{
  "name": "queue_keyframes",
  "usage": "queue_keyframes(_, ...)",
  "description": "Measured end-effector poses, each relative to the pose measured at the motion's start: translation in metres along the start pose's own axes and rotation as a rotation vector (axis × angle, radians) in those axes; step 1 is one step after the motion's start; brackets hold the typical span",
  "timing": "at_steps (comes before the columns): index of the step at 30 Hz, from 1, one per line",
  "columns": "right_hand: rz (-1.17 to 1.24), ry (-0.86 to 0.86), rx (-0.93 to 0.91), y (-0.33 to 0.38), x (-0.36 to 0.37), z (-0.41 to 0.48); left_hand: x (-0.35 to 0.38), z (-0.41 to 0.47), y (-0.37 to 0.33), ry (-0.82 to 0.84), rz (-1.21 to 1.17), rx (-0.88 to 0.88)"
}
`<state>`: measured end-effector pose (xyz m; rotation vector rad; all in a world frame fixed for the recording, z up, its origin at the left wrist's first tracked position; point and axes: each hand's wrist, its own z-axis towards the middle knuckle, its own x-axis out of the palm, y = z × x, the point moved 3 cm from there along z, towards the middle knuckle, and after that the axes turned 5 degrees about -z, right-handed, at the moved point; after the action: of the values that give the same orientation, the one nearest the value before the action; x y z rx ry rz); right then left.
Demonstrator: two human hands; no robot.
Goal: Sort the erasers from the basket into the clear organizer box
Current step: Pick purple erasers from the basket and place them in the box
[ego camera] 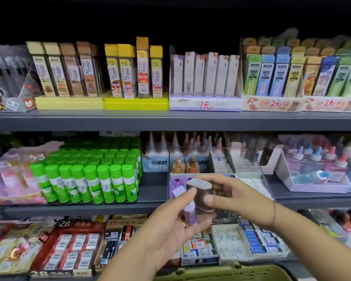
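Gripping a purple eraser (188, 217) in the left hand (166, 230), with fingers curled round it and thumb up near the top. Pinching a grey-brown eraser (199, 191) in the right hand (231, 197), with thumb on the front and fingers over the top end. Holding both erasers close together, maybe touching; too blurry to tell. Probably sorting by colour before dropping each 1 in. Keeping the grey-brown 1 higher and nearer the box, so likely first to go.

Just behind both hands, on the middle shelf (154, 189): the clear organizer box (249, 159). Holding the erasers right at its front wall, likely to make the drop a short reach. Split inside into small parts.
- Front left part: shiny purple pieces (178, 181), much like the purple eraser, so likely the home for that 1.
- Back left part: 2 little orange-brown figures (185, 166).
- Right parts: rows of white erasers (253, 184), a bit blurry.

No clear match in there for the grey-brown 1; hard to say where to put it.

Down at the very bottom, under the arms: only the rim of the green basket (241, 273). Nothing to see inside from here.

Further out, left of the box on the same shelf: green glue sticks (89, 179), packed upright in tight rows. On the top shelf: tall thin lead boxes (205, 74) standing in trays. On the lowest shelf: flat eraser packs (77, 248) marked 2B.
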<state>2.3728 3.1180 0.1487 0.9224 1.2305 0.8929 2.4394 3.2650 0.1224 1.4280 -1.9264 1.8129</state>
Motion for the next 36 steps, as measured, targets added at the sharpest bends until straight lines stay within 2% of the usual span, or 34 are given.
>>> queue_keyframes(5, 0.024, 0.014, 0.015, 0.005, -0.008, 0.019, -0.001, 0.004, -0.008, 0.005, -0.021, -0.008)
queue_keyframes(8, -0.005, -0.029, 0.016, 0.001, -0.014, 0.031, -0.002, 0.007, -0.012, -0.054, -0.071, -0.005)
queue_keyframes(10, -0.143, -0.189, 0.017, -0.001, -0.031, 0.044, -0.005, 0.011, -0.016, -0.128, -0.142, 0.016)
queue_keyframes(12, -0.396, -0.38, 0.063, -0.002, -0.058, 0.058, -0.008, 0.014, -0.018, -0.185, -0.173, 0.043)
queue_keyframes(13, -0.528, -0.411, 0.12, -0.003, -0.07, 0.065, -0.009, 0.015, -0.018, -0.206, -0.174, 0.051)
queue_keyframes(17, -0.804, -0.294, 0.385, -0.01, -0.082, 0.088, -0.011, 0.015, -0.016, -0.239, -0.174, 0.036)
queue_keyframes(21, -1.166, -0.249, 0.412, -0.003, -0.078, 0.11, -0.01, 0.015, -0.016, -0.249, -0.187, 0.032)
queue_keyframes(25, -1.216, -0.275, 0.431, -0.008, -0.07, 0.127, -0.009, 0.014, -0.016, -0.265, -0.189, 0.027)
queue_keyframes(29, -1.238, -0.048, 0.544, -0.023, -0.068, 0.13, -0.008, 0.013, -0.018, -0.262, -0.191, 0.023)
queue_keyframes(32, -1.234, 0.041, 0.557, -0.028, -0.073, 0.128, -0.009, 0.012, -0.02, -0.268, -0.193, 0.029)
queue_keyframes(36, -1.311, 0.001, 0.485, -0.037, -0.071, 0.129, -0.008, 0.011, -0.02, -0.266, -0.2, 0.028)
